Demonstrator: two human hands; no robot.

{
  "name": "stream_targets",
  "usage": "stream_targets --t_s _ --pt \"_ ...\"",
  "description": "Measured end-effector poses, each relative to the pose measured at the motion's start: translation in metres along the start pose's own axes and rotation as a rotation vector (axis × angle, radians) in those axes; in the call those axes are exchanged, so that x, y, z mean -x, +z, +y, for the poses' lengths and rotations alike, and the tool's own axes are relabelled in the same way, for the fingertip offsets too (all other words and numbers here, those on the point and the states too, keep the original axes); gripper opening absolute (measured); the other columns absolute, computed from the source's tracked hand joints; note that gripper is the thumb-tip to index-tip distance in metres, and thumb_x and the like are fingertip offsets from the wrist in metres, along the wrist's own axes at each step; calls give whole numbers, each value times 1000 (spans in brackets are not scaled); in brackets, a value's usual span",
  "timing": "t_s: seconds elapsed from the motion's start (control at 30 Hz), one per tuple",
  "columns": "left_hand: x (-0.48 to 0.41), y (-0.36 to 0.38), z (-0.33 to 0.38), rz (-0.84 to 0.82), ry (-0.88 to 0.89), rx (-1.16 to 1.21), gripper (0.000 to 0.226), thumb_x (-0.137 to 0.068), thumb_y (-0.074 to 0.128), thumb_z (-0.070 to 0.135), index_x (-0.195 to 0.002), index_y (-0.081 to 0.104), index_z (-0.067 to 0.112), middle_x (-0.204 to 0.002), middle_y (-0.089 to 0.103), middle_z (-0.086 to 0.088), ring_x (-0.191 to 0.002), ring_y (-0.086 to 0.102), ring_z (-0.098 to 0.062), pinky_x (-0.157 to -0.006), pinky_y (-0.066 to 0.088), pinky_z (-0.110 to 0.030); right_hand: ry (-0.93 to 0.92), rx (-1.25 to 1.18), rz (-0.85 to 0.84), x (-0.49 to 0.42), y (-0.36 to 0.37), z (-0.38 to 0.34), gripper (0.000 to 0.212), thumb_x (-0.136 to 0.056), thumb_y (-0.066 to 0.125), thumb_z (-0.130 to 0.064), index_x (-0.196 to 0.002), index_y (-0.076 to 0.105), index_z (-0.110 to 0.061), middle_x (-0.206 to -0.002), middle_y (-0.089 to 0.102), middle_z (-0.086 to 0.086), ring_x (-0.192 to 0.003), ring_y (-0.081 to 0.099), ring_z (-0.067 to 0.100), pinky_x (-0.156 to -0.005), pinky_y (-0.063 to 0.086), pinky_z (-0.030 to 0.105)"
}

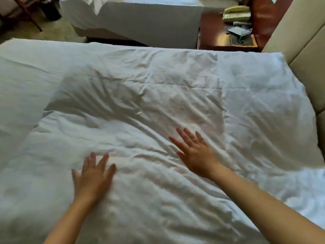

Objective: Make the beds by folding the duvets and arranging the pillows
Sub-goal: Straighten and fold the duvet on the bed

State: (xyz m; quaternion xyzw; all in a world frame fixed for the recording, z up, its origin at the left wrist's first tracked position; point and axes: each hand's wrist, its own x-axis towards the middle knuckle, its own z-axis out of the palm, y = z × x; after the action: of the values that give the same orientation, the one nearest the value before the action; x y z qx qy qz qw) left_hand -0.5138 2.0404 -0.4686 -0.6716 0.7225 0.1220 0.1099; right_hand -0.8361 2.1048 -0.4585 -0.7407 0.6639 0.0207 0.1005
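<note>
In the upper left of the frame, the dark wooden legs of a piece of furniture (28, 14) stood on the floor. Below them, along the left edge, lay a smoother stretch of white bedsheet (21, 81). The left hand (93, 178) lay in the lower left centre, palm down on the cloth, its fingers straight and spread and holding nothing; its outline was slightly blurred. The white duvet (140, 103) filled the middle of the frame from the bottom edge to about a quarter of the way down from the top, rumpled with many creases, and one thicker layer of it crossed the centre. In the upper centre stood a second bed (149, 23) covered in white. The right hand (195, 152) lay right of centre, higher in the frame than the left, flat on the duvet with its fingers straight and fanned wide. In the upper right, a reddish wooden nightstand (216, 32) carried a pale telephone (236, 14) and some papers. A beige padded headboard (302, 41) ran down the right edge, with the duvet lying against it.
</note>
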Motion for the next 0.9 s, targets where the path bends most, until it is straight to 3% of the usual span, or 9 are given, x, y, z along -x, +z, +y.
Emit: stream_targets --t_s 0.07,0.2,0.3,0.43,0.5,0.6,0.67,0.8,0.9 --pt "-19 -11 -74 6 -193 65 60 -93 23 61 -148 8 43 -160 -4 2 -147 0 -21 -112 7 -58 157 16 -359 -14 18 -22 72 -84 0 -50 -150 14 -27 -157 19 5 -142 24 24 -115 20 41" --pt "-47 -15 -203 -26 -448 242 66 -89 24 68 -147 0 47 -160 -5 2 -147 -2 -23 -110 3 -64 418 107 -610 -87 -22 -82 43 -91 42 -22 -133 49 -16 -138 48 6 -124 50 26 -99 43 39" --pt "-69 -7 -282 -111 -512 358 72 -86 25 72 -148 3 43 -159 8 -7 -145 9 -32 -112 10 -62 425 31 -451 -167 -56 -157 36 -95 40 -29 -127 52 -15 -135 51 9 -120 52 29 -99 44 41" --pt "-88 14 -336 -206 -500 695 71 -92 44 53 -149 21 19 -149 35 -15 -136 34 -32 -110 26 -42 279 -184 176 -255 -29 -294 53 -96 26 -41 -144 36 -20 -149 36 11 -137 34 32 -111 23 49" --pt "-95 29 -353 -239 -499 791 64 -93 47 45 -144 31 10 -145 39 -19 -134 37 -32 -109 28 -37 263 -249 127 -267 15 -360 66 -89 12 -47 -148 28 -23 -155 26 7 -141 27 30 -114 17 51" --pt "-97 44 -376 -317 -485 774 58 -93 44 46 -132 48 3 -135 46 -24 -129 40 -33 -108 31 -36 361 -252 -92 -255 87 -406 75 -79 -11 -51 -150 3 -31 -155 -7 -5 -147 6 21 -113 -10 44" --pt "-96 49 -385 -372 -502 793 61 -94 41 49 -134 46 2 -138 46 -21 -130 42 -30 -105 33 -34 409 -267 -101 -248 91 -408 75 -79 -10 -51 -150 4 -31 -158 0 -3 -147 6 19 -112 -10 40" --pt "-90 47 -384 -428 -476 852 54 -94 39 52 -124 49 8 -135 52 -18 -124 49 -29 -89 36 -32 336 -191 -33 -210 88 -418 59 -88 28 -42 -142 36 -20 -144 45 11 -133 41 25 -110 11 35" --pt "-88 39 -391 -518 -526 1082 75 -84 48 64 -134 43 8 -137 50 -14 -125 49 -27 -96 37 -32 379 -227 -117 -183 89 -439 63 -85 30 -45 -144 28 -23 -142 47 11 -134 36 21 -113 7 33"
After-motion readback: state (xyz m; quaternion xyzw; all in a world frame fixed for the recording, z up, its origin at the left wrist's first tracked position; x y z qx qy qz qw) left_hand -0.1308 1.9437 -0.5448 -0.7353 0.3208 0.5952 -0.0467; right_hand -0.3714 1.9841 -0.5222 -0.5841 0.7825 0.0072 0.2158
